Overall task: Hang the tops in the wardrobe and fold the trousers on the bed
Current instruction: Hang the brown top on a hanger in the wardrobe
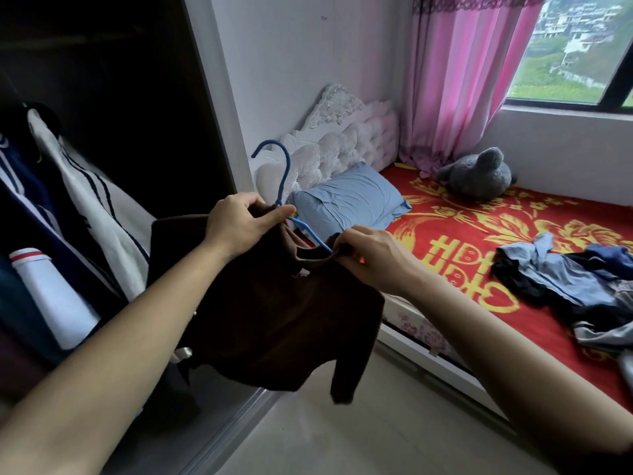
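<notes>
Head view, beside an open wardrobe [120,80]: dark brown top [274,313] held chest-high, partway onto a blue hanger [279,181]. Left hand [239,222] closed around the hanger's neck and the bunched collar; right hand [370,258] pinching the neckline edge, the hanger's right arm bare and showing between the two hands. Step in hand, by the look of it: threading the hanger into the top, not yet seated on the right shoulder. Next move likely calls for drawing the collar over that bare arm, then lifting the hook toward the rail, hidden in the wardrobe's darkness. Striped garments [68,207] already hanging at left, close to the top's sleeve. Behind, a bed [496,234] with a red and gold cover, blue pillow [352,197] against a white tufted headboard, grey plush toy [479,174] near the pink curtain [455,80] and window. Heap of blue and dark clothes [575,279] lying unfolded on the bed's near right side, well apart from the hands.
</notes>
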### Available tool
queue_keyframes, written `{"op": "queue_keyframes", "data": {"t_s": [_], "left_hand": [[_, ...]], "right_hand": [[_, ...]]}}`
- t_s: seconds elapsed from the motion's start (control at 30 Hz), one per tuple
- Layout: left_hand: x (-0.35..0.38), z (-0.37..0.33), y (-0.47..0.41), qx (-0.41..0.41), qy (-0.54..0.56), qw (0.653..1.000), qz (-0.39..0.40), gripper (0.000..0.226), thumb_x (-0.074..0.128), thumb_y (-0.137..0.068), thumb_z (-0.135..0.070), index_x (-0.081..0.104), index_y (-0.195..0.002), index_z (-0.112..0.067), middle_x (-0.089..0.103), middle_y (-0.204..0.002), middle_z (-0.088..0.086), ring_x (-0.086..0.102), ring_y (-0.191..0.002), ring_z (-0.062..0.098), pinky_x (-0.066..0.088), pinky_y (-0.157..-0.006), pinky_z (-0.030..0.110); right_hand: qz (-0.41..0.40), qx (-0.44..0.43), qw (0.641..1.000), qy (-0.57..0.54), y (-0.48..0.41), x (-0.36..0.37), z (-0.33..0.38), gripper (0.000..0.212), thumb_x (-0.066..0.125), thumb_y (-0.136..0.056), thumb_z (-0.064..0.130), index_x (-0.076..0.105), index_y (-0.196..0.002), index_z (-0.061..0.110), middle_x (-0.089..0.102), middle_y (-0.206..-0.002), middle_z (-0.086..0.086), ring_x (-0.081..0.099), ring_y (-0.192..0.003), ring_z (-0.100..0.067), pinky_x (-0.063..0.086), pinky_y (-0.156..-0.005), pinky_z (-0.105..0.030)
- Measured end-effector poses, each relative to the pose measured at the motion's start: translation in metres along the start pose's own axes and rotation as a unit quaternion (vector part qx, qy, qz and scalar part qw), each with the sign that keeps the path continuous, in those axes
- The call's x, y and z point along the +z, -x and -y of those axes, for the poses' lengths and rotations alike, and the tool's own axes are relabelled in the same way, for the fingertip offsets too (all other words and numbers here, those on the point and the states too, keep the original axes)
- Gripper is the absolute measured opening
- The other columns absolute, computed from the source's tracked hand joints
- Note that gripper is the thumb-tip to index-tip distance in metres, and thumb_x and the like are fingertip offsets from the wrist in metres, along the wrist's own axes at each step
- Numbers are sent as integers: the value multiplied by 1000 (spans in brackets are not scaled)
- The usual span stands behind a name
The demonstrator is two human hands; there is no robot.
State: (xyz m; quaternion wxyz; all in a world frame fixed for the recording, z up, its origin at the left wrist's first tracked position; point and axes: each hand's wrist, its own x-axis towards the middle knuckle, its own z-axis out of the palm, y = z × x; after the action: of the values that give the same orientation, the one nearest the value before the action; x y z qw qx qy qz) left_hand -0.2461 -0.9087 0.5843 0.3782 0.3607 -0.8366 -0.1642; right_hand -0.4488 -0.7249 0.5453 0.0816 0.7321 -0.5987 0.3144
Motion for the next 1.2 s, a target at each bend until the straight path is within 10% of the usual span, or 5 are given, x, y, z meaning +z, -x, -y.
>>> {"op": "queue_keyframes", "data": {"t_s": [0.5,0.77,0.9,1.0,1.2], "left_hand": [[16,-13,23,-136,383,908,102,20,73,-77,-34,79,-92,-22,77,-93,4,71,-86,12,54,-77,18],[16,-3,15,-149,333,931,-3,13,66,-93,-35,79,-90,-32,72,-74,-3,67,-73,9,55,-78,27],[8,1,10,-96,219,968,-74,22,63,-95,-31,78,-81,-22,65,-66,-13,59,-63,-5,46,-66,7],[6,0,10,-78,135,986,-63,38,59,-98,-29,70,-75,-1,57,-79,0,52,-63,0,41,-63,9],[-12,-2,15,-141,254,956,32,47,43,-97,-58,68,-107,-20,66,-101,-5,62,-95,5,46,-83,21]], "right_hand": [[29,125,988,91,-38,-16,3,41,51,-100,49,59,-132,25,63,-118,2,64,-99,-22,52,-73,-38],[67,149,972,172,-41,-18,-28,25,49,-101,44,61,-116,28,57,-114,2,62,-85,-24,29,-56,-31],[54,168,969,176,-37,-20,-39,25,45,-101,45,59,-113,29,55,-115,1,63,-91,-28,32,-65,-34],[30,134,975,175,-45,-19,-29,25,48,-100,45,61,-111,27,55,-112,1,59,-99,-25,32,-68,-33],[-73,65,995,30,-62,-17,8,21,54,-101,32,59,-106,13,47,-103,3,57,-86,-24,48,-72,-43]]}}
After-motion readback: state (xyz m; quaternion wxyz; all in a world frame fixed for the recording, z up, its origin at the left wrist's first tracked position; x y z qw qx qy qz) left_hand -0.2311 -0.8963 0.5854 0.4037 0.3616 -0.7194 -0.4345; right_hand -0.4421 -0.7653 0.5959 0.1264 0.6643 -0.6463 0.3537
